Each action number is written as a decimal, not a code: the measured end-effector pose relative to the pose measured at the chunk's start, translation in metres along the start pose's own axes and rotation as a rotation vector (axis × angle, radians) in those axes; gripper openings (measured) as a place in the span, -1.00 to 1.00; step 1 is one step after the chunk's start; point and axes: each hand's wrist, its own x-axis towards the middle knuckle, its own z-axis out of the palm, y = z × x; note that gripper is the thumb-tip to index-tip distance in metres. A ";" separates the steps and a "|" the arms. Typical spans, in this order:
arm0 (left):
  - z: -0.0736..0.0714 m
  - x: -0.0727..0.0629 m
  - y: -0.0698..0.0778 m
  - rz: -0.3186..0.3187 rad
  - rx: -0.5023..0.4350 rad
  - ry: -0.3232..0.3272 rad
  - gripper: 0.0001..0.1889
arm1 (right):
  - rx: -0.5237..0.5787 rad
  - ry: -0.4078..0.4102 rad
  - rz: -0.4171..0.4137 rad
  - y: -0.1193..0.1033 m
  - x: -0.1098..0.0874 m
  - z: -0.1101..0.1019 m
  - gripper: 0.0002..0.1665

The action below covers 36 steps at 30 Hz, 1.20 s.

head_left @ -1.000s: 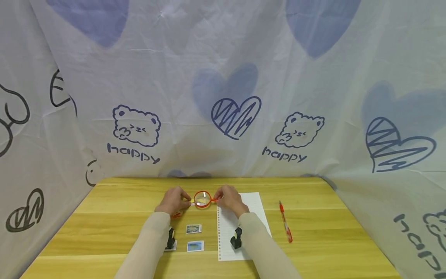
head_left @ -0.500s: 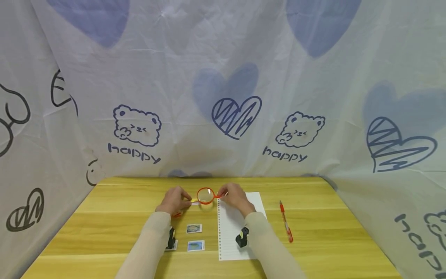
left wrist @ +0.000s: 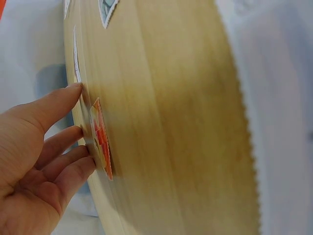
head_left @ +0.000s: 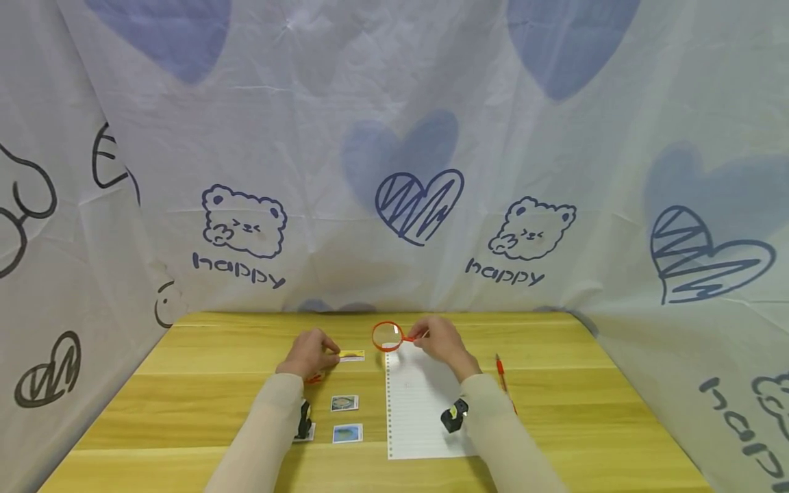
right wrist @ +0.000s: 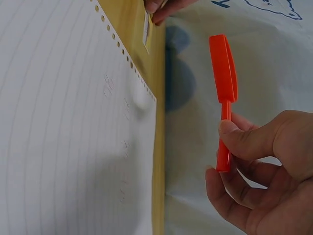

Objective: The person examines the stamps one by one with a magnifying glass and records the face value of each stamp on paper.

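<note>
My right hand (head_left: 439, 339) grips the short handle of a red magnifying glass (right wrist: 223, 68), thumb against fingers. The lens ring is raised over the top left corner of the lined paper (head_left: 425, 411). My left hand (head_left: 308, 354) pinches the left end of a yellow postage stamp (head_left: 353, 355) at the back of the table. In the left wrist view the thumb tip is right at that stamp's end, while the other fingertips rest low near a red-orange stamp (left wrist: 101, 139). Part of the red-orange stamp is hidden by the hand in the head view.
Two stamps, a greenish stamp (head_left: 344, 403) and a blue stamp (head_left: 348, 433), lie left of the paper. Another stamp (head_left: 306, 432) shows partly beneath the left wrist. A red pen (head_left: 501, 373) lies right of the paper, partly behind the right sleeve. A printed curtain (head_left: 394, 274) encloses the table.
The magnifying glass has moved right and up with my right hand, away from the yellow stamp, which now shows uncovered. The left hand has stayed in place.
</note>
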 end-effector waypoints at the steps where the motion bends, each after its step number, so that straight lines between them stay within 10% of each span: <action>1: 0.000 0.000 0.000 0.001 0.001 -0.001 -0.85 | 0.003 0.005 0.007 0.001 -0.001 -0.003 -0.88; 36: 0.000 -0.001 0.000 -0.009 -0.006 -0.003 -0.84 | -0.020 0.107 0.097 0.057 -0.039 -0.064 -0.90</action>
